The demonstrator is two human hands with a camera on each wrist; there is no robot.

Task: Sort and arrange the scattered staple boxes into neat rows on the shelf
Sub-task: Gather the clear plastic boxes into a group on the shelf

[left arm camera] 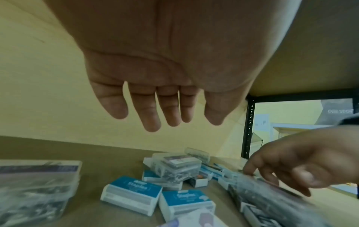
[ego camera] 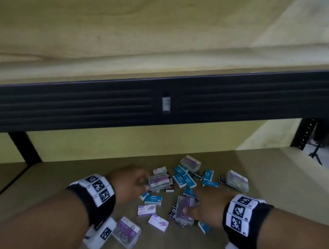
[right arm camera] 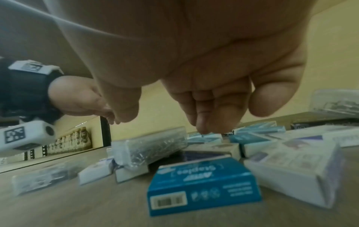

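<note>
Several small boxes lie scattered on the brown shelf board (ego camera: 278, 198): blue staple boxes (ego camera: 153, 199) (left arm camera: 132, 195) (right arm camera: 202, 185), white-and-purple boxes (ego camera: 146, 210), black ones (ego camera: 197, 176) and clear plastic boxes of clips (ego camera: 160, 181). My left hand (ego camera: 144, 182) (left arm camera: 165, 119) hovers with straight fingers at the left edge of the pile, holding nothing. My right hand (ego camera: 190, 201) (right arm camera: 167, 121) (left arm camera: 272, 181) hangs over the pile's near side. Its fingers are loosely curled just above a tilted clear box (ego camera: 185, 209) (right arm camera: 149, 145), with a gap under the thumb.
A black shelf beam (ego camera: 82, 105) crosses overhead, with black uprights at the back left (ego camera: 25, 148) and back right (ego camera: 305, 134). Another clear box (ego camera: 126, 232) lies under my left wrist, and one more sits at the far right (ego camera: 237, 180). A tripod (ego camera: 316, 153) stands beyond the shelf.
</note>
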